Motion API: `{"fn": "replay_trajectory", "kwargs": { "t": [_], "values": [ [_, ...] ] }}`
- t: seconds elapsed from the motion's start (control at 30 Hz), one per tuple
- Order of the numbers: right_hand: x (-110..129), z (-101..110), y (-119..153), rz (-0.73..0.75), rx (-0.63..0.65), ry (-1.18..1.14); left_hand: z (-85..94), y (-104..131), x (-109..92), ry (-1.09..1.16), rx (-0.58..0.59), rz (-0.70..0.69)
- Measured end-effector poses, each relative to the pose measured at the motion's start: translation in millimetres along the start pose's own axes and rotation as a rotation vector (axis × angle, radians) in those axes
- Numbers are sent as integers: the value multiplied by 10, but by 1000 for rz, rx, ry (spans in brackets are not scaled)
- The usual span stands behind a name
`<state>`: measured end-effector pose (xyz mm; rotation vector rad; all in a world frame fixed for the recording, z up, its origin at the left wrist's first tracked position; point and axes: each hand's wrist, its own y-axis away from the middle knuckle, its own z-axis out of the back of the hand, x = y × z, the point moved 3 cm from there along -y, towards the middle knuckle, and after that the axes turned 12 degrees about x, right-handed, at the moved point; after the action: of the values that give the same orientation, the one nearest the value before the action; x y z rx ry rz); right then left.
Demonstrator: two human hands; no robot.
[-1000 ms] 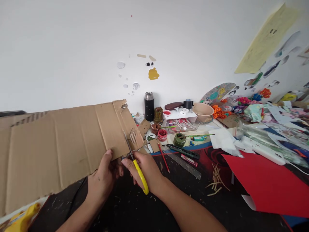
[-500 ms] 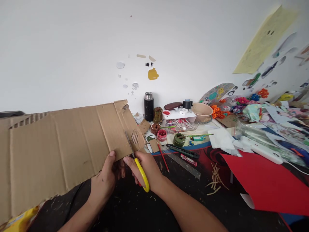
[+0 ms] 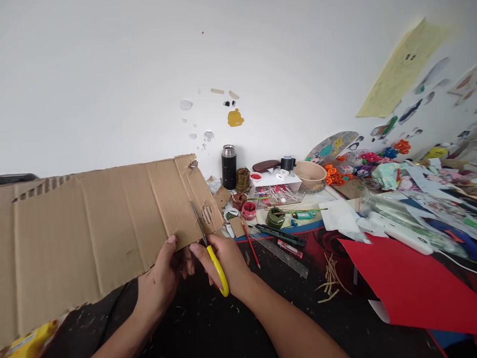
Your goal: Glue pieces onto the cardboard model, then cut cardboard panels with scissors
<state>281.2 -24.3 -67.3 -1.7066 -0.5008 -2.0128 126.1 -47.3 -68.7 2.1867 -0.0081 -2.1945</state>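
Observation:
A large creased sheet of corrugated cardboard [image 3: 112, 223] fills the left side, its right end torn and ragged. My left hand [image 3: 164, 268] grips its lower edge, thumb on the front face and fingers behind. In my right hand [image 3: 227, 258] is a pair of scissors [image 3: 218, 271] with yellow handles, the fingers wrapped through the loops. One blade lies over the face of the cardboard near its right end, pointing up and to the left; the other blade is hidden behind the sheet.
Behind stand a black thermos [image 3: 228, 169], paint jars [image 3: 276, 217], a clear box [image 3: 278, 194] and a beige bowl [image 3: 311, 175]. A red pencil [image 3: 250, 244], cutter knife [image 3: 281, 234] and ruler [image 3: 285, 256] lie to the right, with red paper [image 3: 410, 283] beyond. A white wall rises behind.
The view has shifted slightly. My hands, the scissors and the cardboard keep nearly the same position relative to each other.

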Motion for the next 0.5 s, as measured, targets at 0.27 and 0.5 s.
{"fn": "replay_trajectory", "kwargs": {
  "t": [0.27,0.5],
  "values": [
    [11,-24,8,-12,69,-45,21,91,-202,-245,-104,-13],
    [5,-38,-7,-51,123,-120,97,29,-206,-194,-177,-95]
  ]
}}
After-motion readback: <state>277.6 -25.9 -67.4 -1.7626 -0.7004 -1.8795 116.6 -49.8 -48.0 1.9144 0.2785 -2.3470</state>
